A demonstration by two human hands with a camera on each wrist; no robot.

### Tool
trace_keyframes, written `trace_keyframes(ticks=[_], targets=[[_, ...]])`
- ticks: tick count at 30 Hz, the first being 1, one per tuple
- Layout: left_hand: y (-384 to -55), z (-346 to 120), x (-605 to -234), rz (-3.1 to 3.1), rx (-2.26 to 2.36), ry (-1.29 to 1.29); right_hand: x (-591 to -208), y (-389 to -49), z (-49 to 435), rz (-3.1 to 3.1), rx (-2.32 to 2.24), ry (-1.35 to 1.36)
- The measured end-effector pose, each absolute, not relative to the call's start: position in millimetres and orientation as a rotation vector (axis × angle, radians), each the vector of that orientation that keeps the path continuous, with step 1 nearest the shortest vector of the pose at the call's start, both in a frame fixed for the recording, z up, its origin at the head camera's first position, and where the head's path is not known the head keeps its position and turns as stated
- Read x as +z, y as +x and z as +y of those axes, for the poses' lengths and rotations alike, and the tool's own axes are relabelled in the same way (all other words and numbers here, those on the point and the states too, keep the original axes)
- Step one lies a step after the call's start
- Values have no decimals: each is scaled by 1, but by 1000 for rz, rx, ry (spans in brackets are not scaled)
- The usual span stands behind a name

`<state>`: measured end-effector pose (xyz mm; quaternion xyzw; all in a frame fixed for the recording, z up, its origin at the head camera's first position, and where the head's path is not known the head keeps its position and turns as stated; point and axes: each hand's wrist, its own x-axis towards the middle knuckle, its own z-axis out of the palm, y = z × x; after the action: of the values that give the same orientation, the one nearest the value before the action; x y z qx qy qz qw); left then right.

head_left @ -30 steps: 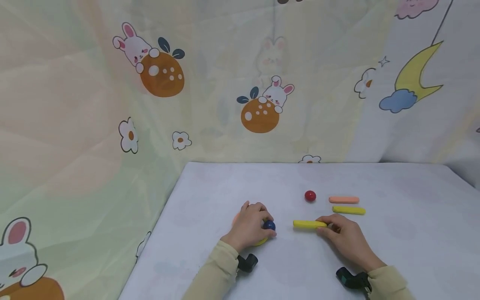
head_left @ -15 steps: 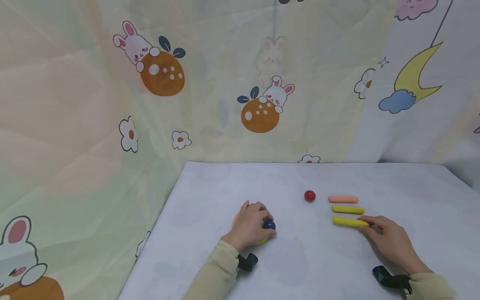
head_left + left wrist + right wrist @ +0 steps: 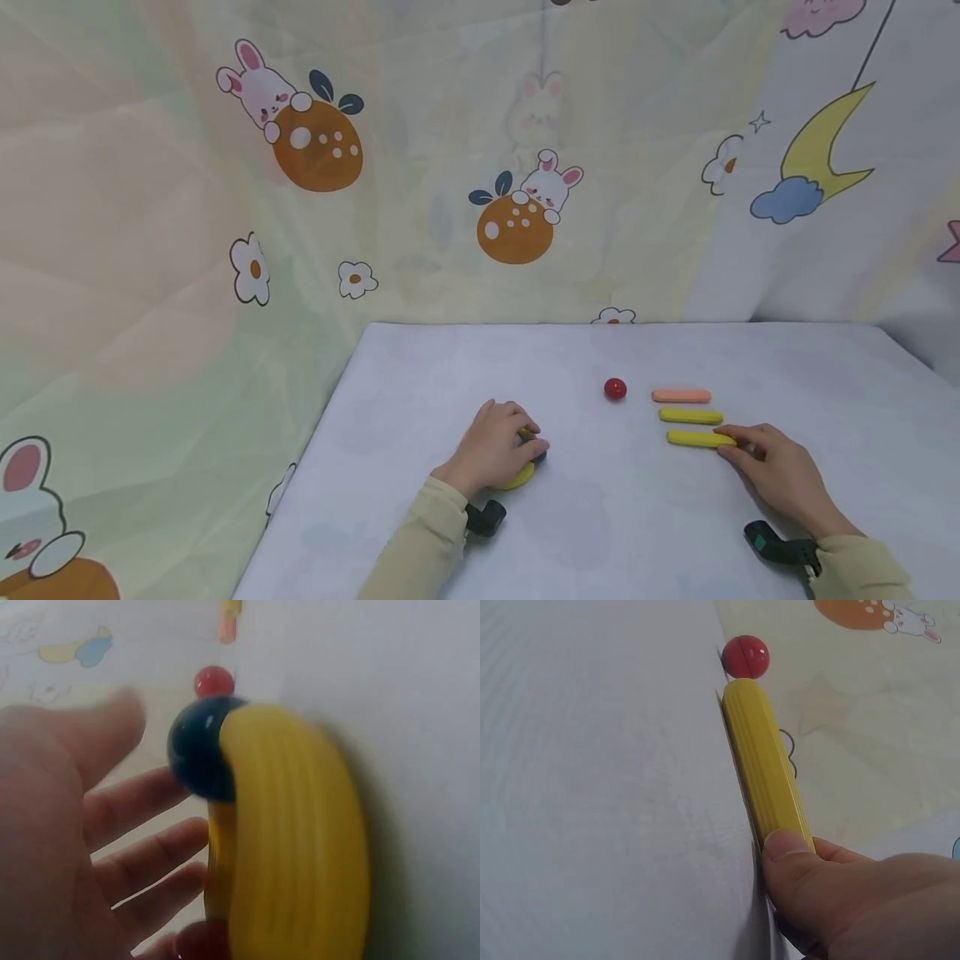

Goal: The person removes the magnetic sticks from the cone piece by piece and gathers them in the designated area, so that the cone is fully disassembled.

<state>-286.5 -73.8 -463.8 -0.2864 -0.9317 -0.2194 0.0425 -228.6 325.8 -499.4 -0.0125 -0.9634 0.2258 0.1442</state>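
Observation:
In the head view my left hand (image 3: 491,446) is spread over a small assembly of toy building pieces and partly hides it. A blue ball (image 3: 196,750) is joined there to a yellow curved piece (image 3: 292,832), with a dark red ball (image 3: 201,941) lower down in the left wrist view. The left thumb stands apart from the blue ball, and the fingers reach behind the assembly. My right hand (image 3: 776,471) pinches the right end of a straight yellow stick (image 3: 763,761) between thumb and fingers. That stick lies in front of a second yellow stick (image 3: 691,416), almost parallel to it.
An orange-pink stick (image 3: 681,396) lies behind the yellow ones. To its left is a glossy red ball (image 3: 615,389). All rest on a white-covered table (image 3: 600,533), with a printed cloth (image 3: 420,167) hanging behind it. Black wrist cameras (image 3: 486,518) sit on both sleeves.
My right hand has carried the yellow stick rightward to the front of the other sticks. My left thumb has come off the blue ball, and the left hand has shifted slightly over the assembly.

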Motion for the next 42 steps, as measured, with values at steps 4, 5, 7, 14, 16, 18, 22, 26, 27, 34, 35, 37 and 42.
trace_keyframes(ticks=[4, 5, 7, 14, 16, 18, 22, 26, 27, 34, 35, 37, 42], targets=[[-295, -86, -461, -2828, -751, -667, -496, -228, 326, -2792, 659, -58], [-297, -90, -461, -2839, -741, -579, -495, -227, 326, -2794, 661, -78], [-300, -98, -460, -2881, -718, -400, -490, -225, 323, -2784, 658, -144], [-303, -107, -462, -3041, -833, -242, -477, -216, 275, -2589, 708, -173], [-302, -103, -464, -3048, -864, -300, -477, -215, 251, -2589, 739, -60], [-300, -99, -465, -3043, -882, -371, -478, -214, 227, -2636, 781, 28], [-295, -89, -469, -3023, -882, -498, -478, -213, 184, -2774, 935, 115], [-290, -79, -473, -2992, -851, -580, -478, -214, 150, -2855, 1028, 97], [-289, -78, -473, -2993, -845, -584, -478, -214, 143, -2864, 1040, 88], [-274, -66, -450, -2968, -690, -684, -480, -215, 125, -2845, 1027, 3], [-270, -63, -445, -2964, -649, -730, -481, -215, 126, -2835, 1024, -7], [-263, -56, -437, -2957, -560, -844, -482, -216, 127, -2820, 1018, -29], [-246, -35, -444, -2969, -230, -1033, -483, -218, 134, -2795, 996, -72]])
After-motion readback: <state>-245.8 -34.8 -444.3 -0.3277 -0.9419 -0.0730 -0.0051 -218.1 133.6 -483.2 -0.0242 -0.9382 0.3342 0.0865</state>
